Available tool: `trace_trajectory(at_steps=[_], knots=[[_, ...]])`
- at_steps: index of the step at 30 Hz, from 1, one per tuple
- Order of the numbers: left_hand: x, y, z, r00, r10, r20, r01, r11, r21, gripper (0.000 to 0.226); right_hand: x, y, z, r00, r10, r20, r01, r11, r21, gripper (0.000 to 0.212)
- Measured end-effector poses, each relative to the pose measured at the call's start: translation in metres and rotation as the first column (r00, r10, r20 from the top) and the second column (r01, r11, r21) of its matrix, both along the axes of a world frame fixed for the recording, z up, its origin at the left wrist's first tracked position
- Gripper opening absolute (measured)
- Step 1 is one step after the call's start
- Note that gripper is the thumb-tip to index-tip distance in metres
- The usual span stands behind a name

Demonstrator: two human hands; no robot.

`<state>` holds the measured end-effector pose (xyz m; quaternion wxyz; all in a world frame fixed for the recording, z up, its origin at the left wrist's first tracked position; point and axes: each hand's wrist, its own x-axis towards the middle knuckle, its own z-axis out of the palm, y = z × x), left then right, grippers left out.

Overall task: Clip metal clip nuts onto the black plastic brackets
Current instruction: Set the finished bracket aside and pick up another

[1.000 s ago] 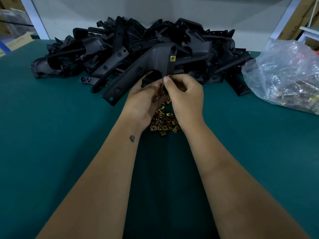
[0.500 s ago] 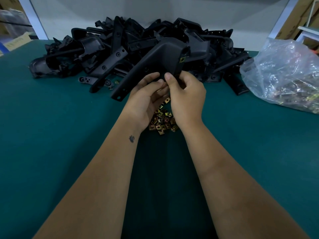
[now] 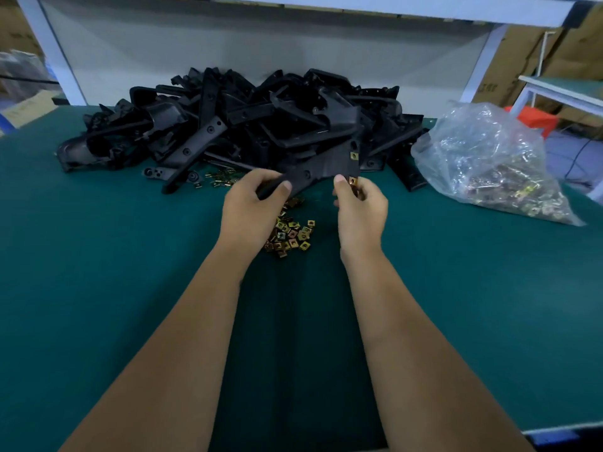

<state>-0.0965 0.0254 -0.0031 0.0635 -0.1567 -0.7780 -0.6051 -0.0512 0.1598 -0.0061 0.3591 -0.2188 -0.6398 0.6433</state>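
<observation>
I hold one black plastic bracket (image 3: 321,166) above the green table, in front of the big pile. My left hand (image 3: 253,210) grips its lower left arm. My right hand (image 3: 360,212) pinches the bracket's lower right corner, where a brass-coloured clip nut (image 3: 352,181) sits under my thumb. A second clip nut (image 3: 353,155) is clipped on the bracket's edge just above. A loose heap of clip nuts (image 3: 292,234) lies on the table between and below my hands.
A large pile of black brackets (image 3: 235,125) fills the back of the green table (image 3: 98,272). A few more clip nuts (image 3: 222,178) lie by the pile's front. A clear plastic bag of clip nuts (image 3: 489,168) lies at the right. Cardboard boxes stand behind.
The bracket has swung round and moved right. My hands have drawn apart: the left now grips the bracket's arm, the right pinches its corner at a clip nut.
</observation>
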Motion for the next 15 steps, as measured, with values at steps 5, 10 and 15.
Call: trace_trajectory(at_steps=[5,10,15], knots=[[0.026,0.024,0.006,0.996,-0.083,-0.044,0.082,0.996,-0.038,0.006,0.035,0.019,0.006,0.993,-0.034,-0.112,-0.001,0.955,-0.296,0.017],[0.082,0.083,0.017,0.977,-0.209,-0.033,0.210,0.977,0.029,0.003,0.083,0.058,0.016,0.953,-0.260,-0.157,0.203,0.930,-0.308,0.020],[0.175,0.156,0.016,0.897,-0.441,-0.021,0.440,0.887,0.140,0.005,0.174,0.119,0.015,0.808,-0.565,-0.168,0.529,0.821,-0.216,0.019]])
